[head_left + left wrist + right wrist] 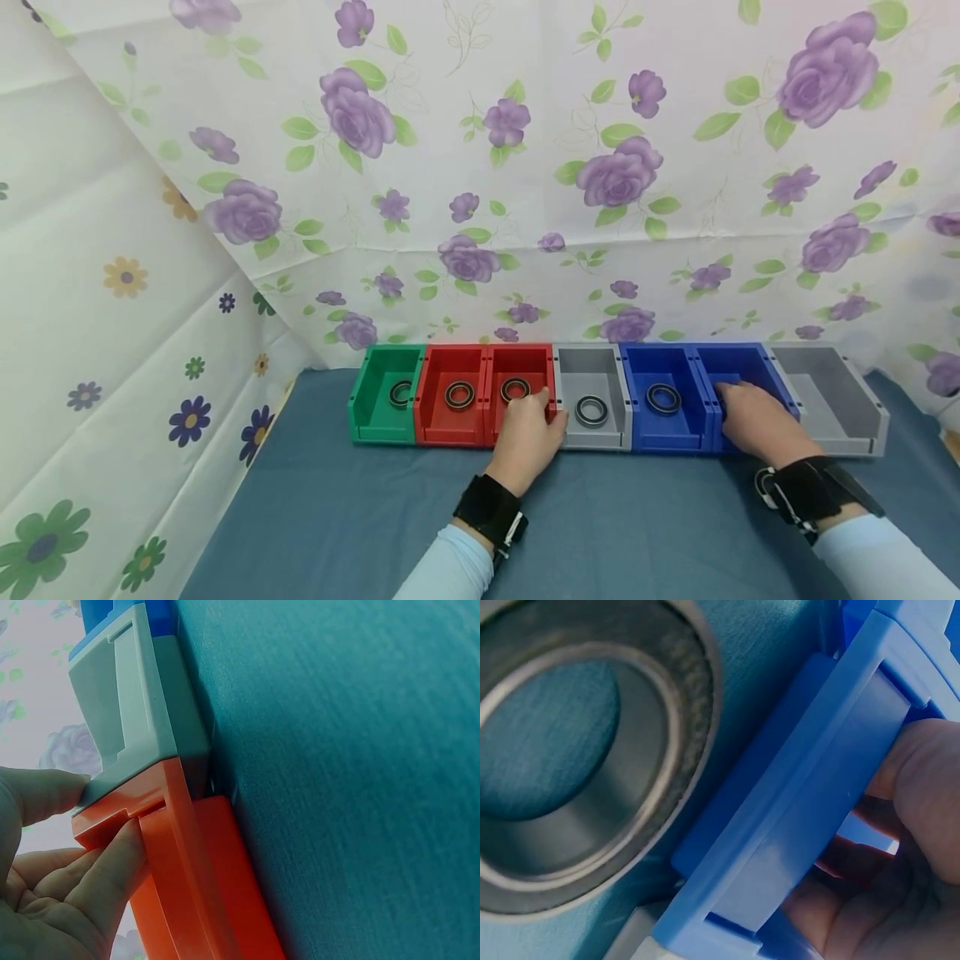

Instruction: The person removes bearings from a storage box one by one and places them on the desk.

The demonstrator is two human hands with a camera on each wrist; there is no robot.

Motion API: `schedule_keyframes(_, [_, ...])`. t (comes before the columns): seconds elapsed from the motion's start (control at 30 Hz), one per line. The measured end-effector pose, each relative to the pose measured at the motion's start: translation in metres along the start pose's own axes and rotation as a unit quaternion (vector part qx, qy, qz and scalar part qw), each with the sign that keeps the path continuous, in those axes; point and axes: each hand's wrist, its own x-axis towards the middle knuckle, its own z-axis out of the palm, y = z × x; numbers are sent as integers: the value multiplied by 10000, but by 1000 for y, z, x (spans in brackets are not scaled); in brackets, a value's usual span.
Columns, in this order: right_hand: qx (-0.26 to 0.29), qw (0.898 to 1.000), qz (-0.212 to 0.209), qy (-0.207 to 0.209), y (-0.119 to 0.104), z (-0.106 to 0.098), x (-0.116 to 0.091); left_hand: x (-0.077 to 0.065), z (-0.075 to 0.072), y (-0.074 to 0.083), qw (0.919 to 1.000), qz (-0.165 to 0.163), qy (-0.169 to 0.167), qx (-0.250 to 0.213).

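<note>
My left hand (527,433) straddles the wall between a red bin (161,915) and a grey bin (135,690). Its thumb is against the grey side and its fingers reach into the red one, pinching the shared wall. A black ball bearing (514,389) lies behind the fingers in that red bin. My right hand (761,423) reaches into the right-hand blue bin (795,795), fingers bent inside; whatever they hold, if anything, is hidden. Very near the right wrist camera is a bearing-like ring (694,697), also visible beside the wristband as a small ring (765,488).
The bins stand in one row against a flowered cloth backdrop (465,192). Single bearings lie in the green bin (375,432), left red bin (450,436), middle grey bin (592,437) and left blue bin (667,442). Another grey bin (817,404) ends the row. Blue cloth (637,525) covers the table.
</note>
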Motion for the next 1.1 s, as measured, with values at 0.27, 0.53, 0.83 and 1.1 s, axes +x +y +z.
schedule_keyframes(0.27, [-48, 9997, -200, 161, 6, 4, -3, 0, 0, -2, 9999, 95, 62, 22])
schedule_keyframes(0.53, [168, 9981, -207, 547, 7, 4, -8, 0, 1, -2, 9999, 110, 34, 8])
schedule_keyframes(0.83, [370, 9892, -199, 1402, 10, 0, -16, -1, 0, -1, 9999, 126, 72, -34])
schedule_keyframes(1.1, [559, 9803, -145, 1891, 6, -5, -25, 1, 1, -3, 9999, 95, 42, -31])
